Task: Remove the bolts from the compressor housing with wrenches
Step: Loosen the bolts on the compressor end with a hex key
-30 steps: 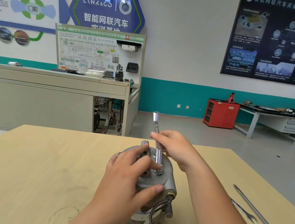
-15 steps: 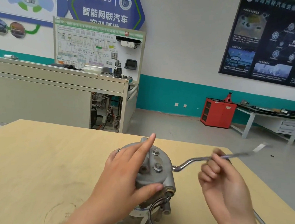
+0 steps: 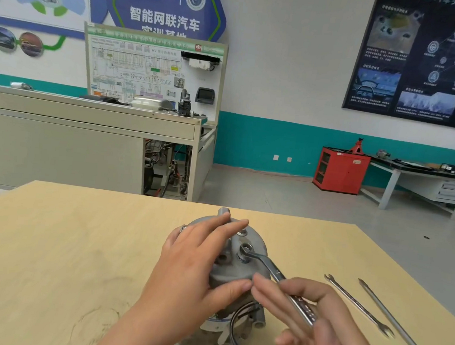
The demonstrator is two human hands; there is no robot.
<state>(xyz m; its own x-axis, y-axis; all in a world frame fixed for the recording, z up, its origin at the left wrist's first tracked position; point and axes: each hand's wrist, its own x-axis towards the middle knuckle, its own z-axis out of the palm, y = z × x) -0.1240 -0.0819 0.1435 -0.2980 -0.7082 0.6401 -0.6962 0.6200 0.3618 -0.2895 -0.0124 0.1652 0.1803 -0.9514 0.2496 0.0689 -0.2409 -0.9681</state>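
Left of the compressor housing (image 3: 239,276) lies the pale wooden table (image 3: 48,253), and the housing stands upright on it, close to our edge. From that side our left hand (image 3: 199,266) reaches over the housing's domed top. Its fingers are stretched straight across the far part of the dome and its thumb is pressed flat against the near face. The hand bears on the metal without curling round it.

On top of the housing, just right of its middle, we see a bolt (image 3: 244,259) with the ring end of a ring wrench (image 3: 270,267) over it. We cannot tell whether the ring is fully seated. A second bolt (image 3: 242,232) stands just beyond it, beside the tip of our left forefinger. A black hose (image 3: 234,329) loops low against the housing's near right flank.

The wrench's cranked shaft runs down and to the right off the housing into our right hand (image 3: 322,332). This hand holds the shaft loosely between its fingers. Its fingertips are just beside the housing's right edge and almost touch our left thumb.

Further right of the housing, well apart from it, an open-ended spanner (image 3: 357,304) lies flat on the table. Beyond that lies a long screwdriver (image 3: 399,330), roughly parallel to the spanner.
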